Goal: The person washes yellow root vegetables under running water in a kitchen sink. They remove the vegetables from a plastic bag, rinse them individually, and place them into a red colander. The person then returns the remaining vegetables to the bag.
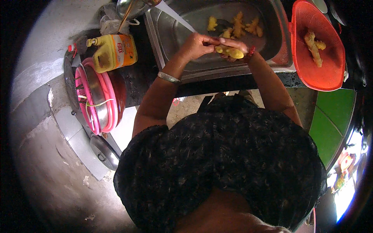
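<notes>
Over the near part of a steel sink [189, 68], my right hand [237, 46], with a red bead bracelet at the wrist, holds a piece of peeled yellow ginger root [234, 53]. My left hand [199, 45], wearing a silver bangle, has its fingers bent against the left end of that ginger; whether anything small is between them is hidden. Several ginger pieces [238, 24] lie in the sink beyond my hands. A browner ginger root [314, 52] lies in a red plastic basket [332, 70] to the right.
A yellow jug [102, 58] with a pump stands left of the sink, above pink baskets [110, 99] and a metal bowl. A pale strip or water stream [177, 16] slants into the sink. A metal lid [105, 153] lies lower left.
</notes>
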Available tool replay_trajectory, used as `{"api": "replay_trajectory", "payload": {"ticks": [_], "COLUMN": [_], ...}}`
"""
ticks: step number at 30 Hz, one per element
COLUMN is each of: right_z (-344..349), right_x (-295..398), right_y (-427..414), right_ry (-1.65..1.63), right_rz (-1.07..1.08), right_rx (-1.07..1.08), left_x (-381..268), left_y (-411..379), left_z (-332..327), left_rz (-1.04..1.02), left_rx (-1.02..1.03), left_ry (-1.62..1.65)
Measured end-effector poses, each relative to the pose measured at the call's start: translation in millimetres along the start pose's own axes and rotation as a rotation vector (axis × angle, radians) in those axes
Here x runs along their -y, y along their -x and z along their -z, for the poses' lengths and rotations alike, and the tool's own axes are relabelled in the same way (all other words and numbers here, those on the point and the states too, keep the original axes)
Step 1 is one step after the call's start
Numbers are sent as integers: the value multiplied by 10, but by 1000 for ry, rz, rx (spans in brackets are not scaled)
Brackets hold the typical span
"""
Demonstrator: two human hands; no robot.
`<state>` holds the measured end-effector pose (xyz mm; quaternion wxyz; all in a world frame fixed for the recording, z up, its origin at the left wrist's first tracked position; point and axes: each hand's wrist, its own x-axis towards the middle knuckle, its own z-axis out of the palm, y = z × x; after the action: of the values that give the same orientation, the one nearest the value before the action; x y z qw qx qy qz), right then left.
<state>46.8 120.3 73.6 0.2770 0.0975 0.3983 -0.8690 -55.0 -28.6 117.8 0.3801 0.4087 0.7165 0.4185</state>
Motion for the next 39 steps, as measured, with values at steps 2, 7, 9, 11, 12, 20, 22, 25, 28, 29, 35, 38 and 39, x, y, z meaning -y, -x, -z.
{"api": "replay_trajectory", "payload": {"ticks": [2, 7, 9, 11, 12, 20, 22, 25, 28, 29, 35, 38, 39], "right_z": [-25, -17, 51, 0, -60, -286, -193, -63, 6, 17, 119, 27, -27], "right_x": [39, -55, -106, -23, 57, 261, 127, 17, -5, -7, 60, 337, 435], "right_y": [-48, -406, -507, -487, -461, -462, -540, -565, -530, -505, -374, -108, 21], "right_ry": [111, 181, 201, 195, 234, 718, 756, 838, 749, 689, 347, 144, 177], "right_rz": [42, 191, 183, 155, 174, 256, 321, 281, 293, 317, 193, 255, 266], "right_rx": [12, 33, 34, 19, 64, -59, -140, -257, -292, -290, -321, -325, -372], "left_x": [32, 185, 244, 270, 249, 462, 394, 491, 471, 499, 685, 959, 1033], "left_y": [24, 46, 30, 24, 26, -120, -154, -215, -249, -268, -289, -370, -425], "left_z": [47, 199, 242, 292, 317, 431, 400, 343, 303, 293, 197, 100, 73], "left_rz": [85, 336, 287, 232, 201, 372, 318, 325, 398, 375, 198, 231, 360], "left_rx": [-14, -31, -14, 0, 3, 52, 55, 88, 127, 134, 46, 24, -62], "left_ry": [44, 295, 249, 190, 152, 128, -23, 26, 274, 285, 366, 374, 370]}}
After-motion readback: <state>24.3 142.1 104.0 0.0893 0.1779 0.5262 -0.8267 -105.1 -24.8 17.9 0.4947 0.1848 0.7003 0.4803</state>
